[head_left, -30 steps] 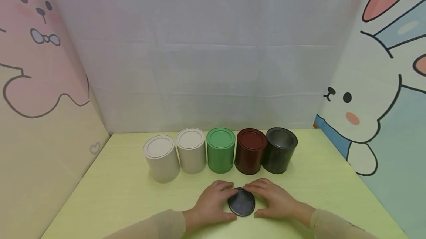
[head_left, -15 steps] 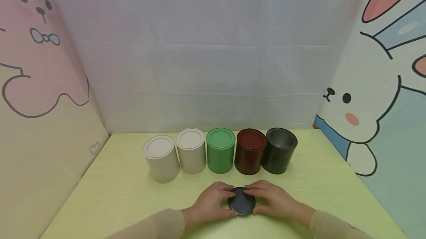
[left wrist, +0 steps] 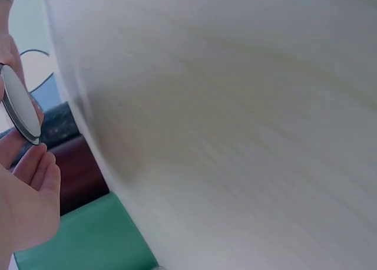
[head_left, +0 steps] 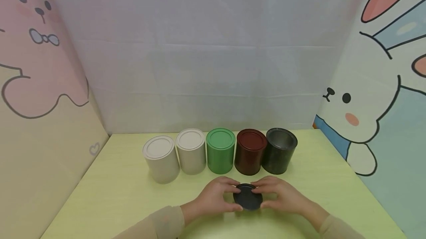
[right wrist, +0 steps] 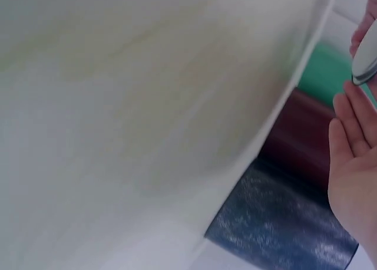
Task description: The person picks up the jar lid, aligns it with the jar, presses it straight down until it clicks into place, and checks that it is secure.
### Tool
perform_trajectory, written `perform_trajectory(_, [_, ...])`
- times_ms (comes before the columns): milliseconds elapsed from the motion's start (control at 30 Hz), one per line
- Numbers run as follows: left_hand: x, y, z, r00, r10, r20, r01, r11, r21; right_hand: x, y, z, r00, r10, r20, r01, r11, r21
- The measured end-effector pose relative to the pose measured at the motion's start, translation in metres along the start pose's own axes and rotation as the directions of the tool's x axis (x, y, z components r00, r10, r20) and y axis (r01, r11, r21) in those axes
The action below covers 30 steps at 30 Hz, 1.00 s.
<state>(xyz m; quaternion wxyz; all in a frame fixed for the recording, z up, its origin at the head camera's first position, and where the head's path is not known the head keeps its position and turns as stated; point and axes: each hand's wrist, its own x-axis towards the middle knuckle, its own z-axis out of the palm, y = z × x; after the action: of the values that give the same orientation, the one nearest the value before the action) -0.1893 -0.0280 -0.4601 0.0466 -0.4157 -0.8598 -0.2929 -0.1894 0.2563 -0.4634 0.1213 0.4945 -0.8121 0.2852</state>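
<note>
A round black lid is held above the table between my two hands. My left hand grips its left edge with fingers and thumb. On the opposite edge, my right hand pinches it the same way. The lid shows a pale face in the left wrist view, close to the left hand. Only part of the lid is visible in the right wrist view, near the right hand's fingertips. Beyond the hands stands a black can, its top uncovered.
A dark red can, a green can and two white cans stand in a row left of the black can, all with lids on. They rest on a yellow-green table. A white cloth hangs behind.
Both hands have closed in on the black lid and taken hold of it. It has come up off the table and shifted slightly right and away. The cans have not moved.
</note>
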Motion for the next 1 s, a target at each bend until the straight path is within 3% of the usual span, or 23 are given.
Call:
perform_trajectory(100, [0.006, 0.002, -0.002, 1.000, 0.002, -0.013, -0.002, 1.000, -0.025, 0.000, 0.001, -0.006, 1.000, -0.001, -0.009, 0.001, 1.000, 0.029])
perform_trajectory(500, [0.027, 0.010, -0.003, 0.996, -0.091, -0.018, 0.088, 0.987, -0.135, -0.005, 0.004, -0.026, 0.998, 0.051, -0.023, -0.050, 0.997, 0.050])
perform_trajectory(767, [0.037, 0.014, 0.002, 0.993, -0.101, -0.060, 0.090, 0.983, -0.161, -0.009, 0.003, -0.036, 0.990, 0.110, -0.084, -0.108, 0.994, 0.031])
perform_trajectory(1000, [0.042, 0.020, 0.003, 0.987, -0.066, -0.148, 0.038, 0.983, -0.181, -0.015, 0.006, -0.037, 0.977, 0.156, -0.145, -0.149, 0.987, 0.058])
